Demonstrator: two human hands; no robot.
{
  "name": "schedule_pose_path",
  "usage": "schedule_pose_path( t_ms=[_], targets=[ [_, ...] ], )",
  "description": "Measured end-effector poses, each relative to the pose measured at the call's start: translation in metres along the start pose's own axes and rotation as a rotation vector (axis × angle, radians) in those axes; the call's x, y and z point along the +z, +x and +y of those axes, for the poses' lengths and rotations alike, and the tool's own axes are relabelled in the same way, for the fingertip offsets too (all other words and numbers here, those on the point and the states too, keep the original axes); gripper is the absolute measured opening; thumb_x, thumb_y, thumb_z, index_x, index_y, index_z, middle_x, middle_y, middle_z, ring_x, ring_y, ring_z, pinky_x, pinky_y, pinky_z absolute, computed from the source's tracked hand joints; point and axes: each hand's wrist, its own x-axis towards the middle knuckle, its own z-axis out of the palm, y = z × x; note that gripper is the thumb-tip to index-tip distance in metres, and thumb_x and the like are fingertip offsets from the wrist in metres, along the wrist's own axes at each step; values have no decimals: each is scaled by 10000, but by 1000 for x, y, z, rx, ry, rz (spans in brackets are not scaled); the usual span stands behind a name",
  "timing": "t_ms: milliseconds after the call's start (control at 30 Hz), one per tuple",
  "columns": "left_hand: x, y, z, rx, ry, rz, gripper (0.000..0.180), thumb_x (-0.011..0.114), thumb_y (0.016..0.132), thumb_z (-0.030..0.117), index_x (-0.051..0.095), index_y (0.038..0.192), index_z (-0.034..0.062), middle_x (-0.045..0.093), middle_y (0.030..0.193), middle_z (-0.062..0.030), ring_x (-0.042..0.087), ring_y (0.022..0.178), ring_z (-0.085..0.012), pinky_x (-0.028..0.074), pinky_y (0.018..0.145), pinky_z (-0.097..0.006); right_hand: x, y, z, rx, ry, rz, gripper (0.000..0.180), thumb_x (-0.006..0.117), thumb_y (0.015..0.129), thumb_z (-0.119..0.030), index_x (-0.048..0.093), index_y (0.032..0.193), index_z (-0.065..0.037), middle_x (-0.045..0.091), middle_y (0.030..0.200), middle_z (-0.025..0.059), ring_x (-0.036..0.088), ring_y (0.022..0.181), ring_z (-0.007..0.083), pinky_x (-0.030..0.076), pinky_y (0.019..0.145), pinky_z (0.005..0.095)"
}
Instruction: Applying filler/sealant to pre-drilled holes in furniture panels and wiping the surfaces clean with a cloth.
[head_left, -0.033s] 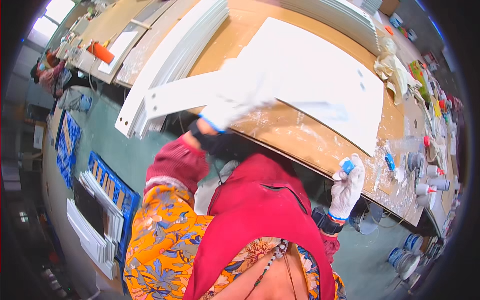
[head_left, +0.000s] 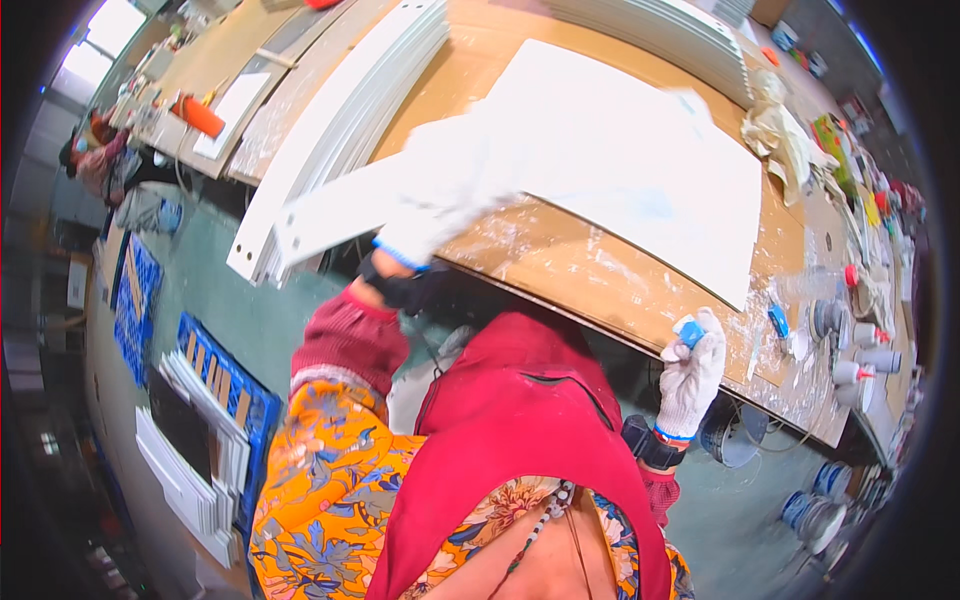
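Note:
My left hand (head_left: pixel 450 195), in a white glove, is closed around a long white strip (head_left: pixel 335 212) with holes near its end. Motion smears the fingers and the strip. The strip slants over a stack of large white panels (head_left: pixel 640 190) on the workbench, and its left end sticks out past the bench's near edge. My right hand (head_left: pixel 692 375), also gloved, is at the near edge of the bench, closed on a small blue block (head_left: pixel 690 332). The block's lower part is hidden in the fingers.
Stacked white strips (head_left: pixel 345 130) stand left of the panels, with more (head_left: pixel 650 25) at the far side. A crumpled cloth (head_left: pixel 785 140), a blue tool (head_left: pixel 778 320) and several bottles (head_left: pixel 875 362) lie to the right. Blue pallets (head_left: pixel 245 390) are on the floor at left.
The strip and my left hand have shifted a little left and toward me; the strip's far right end has swung away from me. My right hand holds the block in nearly the same place.

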Motion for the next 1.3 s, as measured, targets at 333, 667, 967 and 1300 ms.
schedule_pose_path(
  t_ms=[333, 667, 967, 1300],
  targets=[
    [-113, -80, -1, -486, 480, 365, 836, 800, 724, 325, 402, 1363, -38, 520, 1247, -245, 507, 1153, -364, 400, 980, -428, 0, 25, 17, 170, 48, 26, 403, 567, 957, -229, 476, 1258, 24, 609, 984, 132, 545, 694, 126, 490, 584, 236],
    [-189, -114, 3, -732, 610, 243, 825, 774, 731, 316, 393, 1373, -34, 508, 1226, -243, 519, 1120, -364, 414, 966, -432, 23, 106, -1, 318, 62, -224, 416, 578, 946, -258, 484, 1191, 64, 624, 961, 137, 625, 751, 155, 543, 604, 255],
    [-285, 51, -34, -668, 669, -14, 661, 729, 748, 217, 419, 1282, -18, 611, 995, -168, 580, 917, -253, 461, 838, -342, 3, 133, -22, 368, 7, -160, 433, 565, 954, -266, 470, 1211, 70, 621, 939, 130, 614, 694, 140, 530, 590, 261],
    [-204, 67, -167, -878, 594, -184, 960, 694, 730, 594, 358, 1400, -6, 531, 1290, -258, 513, 1210, -357, 386, 1000, -384, 5, 102, -8, 281, 6, -59, 436, 586, 944, -268, 473, 1208, 61, 633, 949, 144, 640, 712, 166, 536, 632, 261]
  ],
)
